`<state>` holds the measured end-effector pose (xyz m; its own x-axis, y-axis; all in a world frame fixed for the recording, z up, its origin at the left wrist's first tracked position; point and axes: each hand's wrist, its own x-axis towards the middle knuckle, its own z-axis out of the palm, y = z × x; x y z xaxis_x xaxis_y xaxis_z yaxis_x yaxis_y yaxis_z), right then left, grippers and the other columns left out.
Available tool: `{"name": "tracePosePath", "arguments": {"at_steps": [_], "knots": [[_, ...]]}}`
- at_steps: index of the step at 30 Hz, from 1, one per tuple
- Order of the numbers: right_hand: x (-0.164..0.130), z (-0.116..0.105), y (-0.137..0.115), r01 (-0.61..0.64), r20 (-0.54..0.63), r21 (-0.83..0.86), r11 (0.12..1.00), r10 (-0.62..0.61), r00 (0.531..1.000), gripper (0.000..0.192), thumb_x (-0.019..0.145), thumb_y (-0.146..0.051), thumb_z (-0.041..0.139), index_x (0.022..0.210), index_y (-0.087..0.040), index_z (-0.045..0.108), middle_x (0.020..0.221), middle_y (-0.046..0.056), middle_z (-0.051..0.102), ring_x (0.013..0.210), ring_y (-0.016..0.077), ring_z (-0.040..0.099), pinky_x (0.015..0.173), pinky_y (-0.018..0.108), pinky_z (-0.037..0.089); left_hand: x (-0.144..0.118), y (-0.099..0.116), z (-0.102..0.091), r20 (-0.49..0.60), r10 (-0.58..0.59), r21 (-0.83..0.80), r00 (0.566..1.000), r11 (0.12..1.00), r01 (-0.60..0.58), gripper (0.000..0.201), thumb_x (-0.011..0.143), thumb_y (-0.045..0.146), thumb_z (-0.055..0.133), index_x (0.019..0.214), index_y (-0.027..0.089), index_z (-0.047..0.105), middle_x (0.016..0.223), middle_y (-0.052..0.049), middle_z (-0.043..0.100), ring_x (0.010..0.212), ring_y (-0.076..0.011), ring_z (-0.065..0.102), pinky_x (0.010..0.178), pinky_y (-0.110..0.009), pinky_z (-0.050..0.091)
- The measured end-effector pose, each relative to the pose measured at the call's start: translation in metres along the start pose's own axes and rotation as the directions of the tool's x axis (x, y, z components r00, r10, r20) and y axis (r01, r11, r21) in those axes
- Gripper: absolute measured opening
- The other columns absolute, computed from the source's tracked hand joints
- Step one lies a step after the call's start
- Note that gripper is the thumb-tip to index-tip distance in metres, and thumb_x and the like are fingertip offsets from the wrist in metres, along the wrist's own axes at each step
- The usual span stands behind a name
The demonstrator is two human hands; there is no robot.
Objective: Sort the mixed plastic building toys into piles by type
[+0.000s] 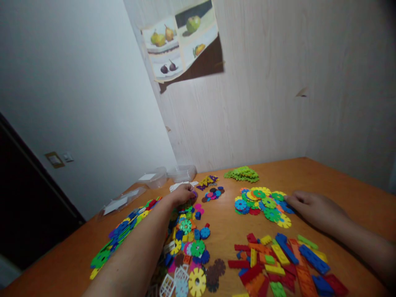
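Observation:
My left hand (183,195) reaches over the far end of a mixed heap of plastic pieces (185,226). Its fingers are curled closed, and a small purple piece (194,194) shows at the fingertips. On the right, my right hand (312,206) rests at the edge of a pile of notched flower-shaped discs (268,203) in yellow, green, blue and orange. Its fingers are bent together against the outer discs, and whatever lies between them is hidden. Close to my left hand are a pile of small round discs (213,194) and some yellow and purple pieces (207,181).
Building bricks (280,258) lie at the near right of the wooden table (218,225). Green linking pieces (242,174) are at the back. A long row of colored pieces (123,231) runs along the left, beside clear plastic containers (182,173) and a lid (122,202).

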<state>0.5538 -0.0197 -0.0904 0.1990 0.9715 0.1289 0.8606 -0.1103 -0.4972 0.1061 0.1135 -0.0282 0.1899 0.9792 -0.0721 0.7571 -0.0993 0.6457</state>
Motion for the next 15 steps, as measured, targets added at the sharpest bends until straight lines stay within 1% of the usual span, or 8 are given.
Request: {"name": "tracePosePath", "arguments": {"at_steps": [4, 7, 9, 11, 12, 13, 15], "knots": [[0.000, -0.001, -0.004, -0.006, -0.003, -0.028, 1.000, 0.006, 1.000, 0.053, 0.095, -0.066, 0.036, 0.075, -0.024, 0.061, 0.078, 0.003, 0.070, 0.078, 0.0224, 0.065, 0.063, 0.031, 0.038, -0.007, 0.017, -0.005, -0.016, 0.052, -0.116, 0.999, 0.992, -0.053, 0.019, 0.074, 0.032, 0.072, 0.071, 0.016, 0.063, 0.070, -0.004, 0.067, 0.068, -0.0157, 0.062, 0.064, -0.026, 0.048], [-0.001, -0.001, -0.006, -0.003, -0.012, -0.031, 1.000, 0.003, 1.000, 0.052, 0.095, -0.065, 0.038, 0.075, -0.023, 0.061, 0.076, 0.004, 0.069, 0.075, 0.0217, 0.064, 0.061, 0.030, 0.035, -0.012, 0.036, 0.000, -0.021, 0.100, -0.178, 0.995, 0.979, -0.102, 0.025, 0.072, 0.040, 0.075, 0.075, 0.016, 0.067, 0.075, -0.005, 0.069, 0.071, -0.0160, 0.061, 0.064, -0.026, 0.047], [-0.003, -0.001, -0.007, 0.000, -0.024, -0.036, 0.999, -0.001, 1.000, 0.051, 0.096, -0.064, 0.039, 0.075, -0.023, 0.062, 0.075, 0.004, 0.069, 0.073, 0.0212, 0.063, 0.060, 0.030, 0.034, -0.016, 0.051, 0.011, 0.011, 0.133, -0.227, 0.991, 0.966, -0.127, 0.028, 0.073, 0.043, 0.073, 0.078, 0.016, 0.069, 0.075, -0.005, 0.070, 0.067, -0.0145, 0.059, 0.061, -0.025, 0.044], [-0.004, -0.001, -0.008, 0.008, -0.037, -0.042, 0.999, -0.010, 0.999, 0.050, 0.096, -0.062, 0.039, 0.075, -0.023, 0.062, 0.076, 0.004, 0.069, 0.073, 0.0209, 0.063, 0.060, 0.029, 0.033, -0.018, 0.067, 0.028, 0.080, 0.173, -0.310, 0.982, 0.940, -0.140, 0.027, 0.074, 0.042, 0.071, 0.077, 0.015, 0.070, 0.072, -0.004, 0.068, 0.060, -0.0116, 0.053, 0.056, -0.024, 0.038], [-0.004, -0.001, -0.008, 0.012, -0.043, -0.043, 0.999, -0.014, 0.999, 0.050, 0.097, -0.061, 0.039, 0.075, -0.023, 0.062, 0.077, 0.004, 0.069, 0.074, 0.0208, 0.063, 0.060, 0.029, 0.032, -0.020, 0.074, 0.038, 0.123, 0.193, -0.360, 0.974, 0.923, -0.137, 0.025, 0.072, 0.040, 0.071, 0.075, 0.015, 0.070, 0.068, -0.003, 0.065, 0.057, -0.0104, 0.049, 0.054, -0.023, 0.035], [-0.004, -0.001, -0.009, 0.014, -0.044, -0.042, 0.999, -0.016, 0.999, 0.050, 0.097, -0.060, 0.038, 0.075, -0.022, 0.062, 0.077, 0.004, 0.070, 0.074, 0.0207, 0.063, 0.061, 0.029, 0.032, -0.020, 0.082, 0.048, 0.144, 0.201, -0.390, 0.969, 0.912, -0.131, 0.022, 0.070, 0.036, 0.072, 0.072, 0.014, 0.069, 0.063, -0.002, 0.061, 0.054, -0.0094, 0.046, 0.051, -0.023, 0.031], [-0.005, -0.001, -0.009, 0.017, -0.040, -0.037, 0.999, -0.018, 0.999, 0.049, 0.097, -0.059, 0.038, 0.075, -0.023, 0.062, 0.077, 0.004, 0.070, 0.075, 0.0206, 0.063, 0.061, 0.029, 0.032, -0.021, 0.094, 0.067, 0.184, 0.212, -0.404, 0.960, 0.907, -0.123, 0.016, 0.066, 0.029, 0.072, 0.068, 0.015, 0.067, 0.059, 0.000, 0.057, 0.052, -0.0089, 0.044, 0.049, -0.022, 0.028]]}}
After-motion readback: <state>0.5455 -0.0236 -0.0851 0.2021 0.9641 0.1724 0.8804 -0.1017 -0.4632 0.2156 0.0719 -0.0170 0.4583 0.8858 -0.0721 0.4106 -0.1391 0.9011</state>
